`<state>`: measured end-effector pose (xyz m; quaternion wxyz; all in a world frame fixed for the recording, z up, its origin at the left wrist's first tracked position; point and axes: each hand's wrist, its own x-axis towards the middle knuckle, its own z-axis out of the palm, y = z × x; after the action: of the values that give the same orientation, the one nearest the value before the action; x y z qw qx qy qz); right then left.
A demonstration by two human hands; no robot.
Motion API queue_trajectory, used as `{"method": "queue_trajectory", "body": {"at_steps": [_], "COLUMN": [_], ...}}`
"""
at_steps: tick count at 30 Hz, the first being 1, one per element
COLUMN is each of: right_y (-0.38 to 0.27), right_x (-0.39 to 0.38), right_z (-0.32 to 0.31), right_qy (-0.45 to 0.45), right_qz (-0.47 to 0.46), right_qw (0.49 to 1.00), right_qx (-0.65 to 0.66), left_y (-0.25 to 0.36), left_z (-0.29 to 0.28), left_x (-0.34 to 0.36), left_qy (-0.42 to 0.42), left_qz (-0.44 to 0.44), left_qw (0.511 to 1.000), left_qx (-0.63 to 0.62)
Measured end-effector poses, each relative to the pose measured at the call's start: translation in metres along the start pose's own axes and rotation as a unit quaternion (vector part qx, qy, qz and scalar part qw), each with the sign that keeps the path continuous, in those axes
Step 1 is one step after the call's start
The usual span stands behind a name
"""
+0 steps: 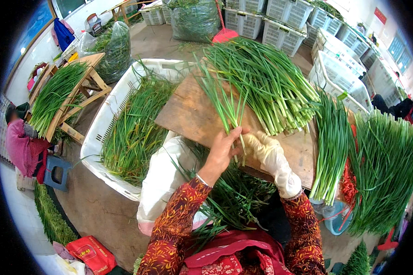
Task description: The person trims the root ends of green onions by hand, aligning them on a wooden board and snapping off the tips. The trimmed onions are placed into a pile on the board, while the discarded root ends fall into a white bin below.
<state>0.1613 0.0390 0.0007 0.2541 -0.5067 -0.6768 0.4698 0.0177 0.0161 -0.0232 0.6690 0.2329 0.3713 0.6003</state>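
My bare left hand point(220, 153) is closed on a few slender green leafy stalks point(234, 112), held by their pale lower ends over a wooden board point(183, 110). My right hand point(268, 156), in a pale glove, is beside it with fingers curled on the same stalk ends. A large pile of stalks point(261, 82) lies on the board behind my hands. To the right are a neater bundle point(328, 151), red ties point(348, 174) and a thick mass of greens point(385, 169). Below my hands are loose dark greens point(229, 201) and a white sack point(160, 174).
A white crate point(89, 146) of loose greens stands left. Further left, a person in pink point(23, 142) sits by a slanted wooden stand point(94, 62) with stalks and a grey stool point(57, 174). Stacked crates point(282, 36), filled bags point(192, 23) and a red dustpan point(224, 34) are behind.
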Motion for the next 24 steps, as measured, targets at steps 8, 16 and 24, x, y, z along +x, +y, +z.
{"method": "queue_trajectory", "body": {"at_steps": [8,16,24], "right_y": [-0.019,-0.013,-0.035], "right_x": [0.025,0.012,0.033], "right_z": [0.011,0.013,0.003], "right_qy": [0.038,0.043,0.022], "right_qz": [-0.015,-0.106,-0.115], "right_qw": [0.976,0.961,0.990], "right_qx": [0.212,0.252,-0.081], "left_y": [-0.003,-0.005,-0.019], "left_z": [-0.004,0.002,-0.006], "left_x": [-0.011,-0.009,-0.004], "left_qy": [-0.024,0.039,0.046], "left_qz": [-0.004,0.061,0.124], "left_qw": [1.000,0.996,0.966], "left_qx": [-0.010,0.045,0.220]}}
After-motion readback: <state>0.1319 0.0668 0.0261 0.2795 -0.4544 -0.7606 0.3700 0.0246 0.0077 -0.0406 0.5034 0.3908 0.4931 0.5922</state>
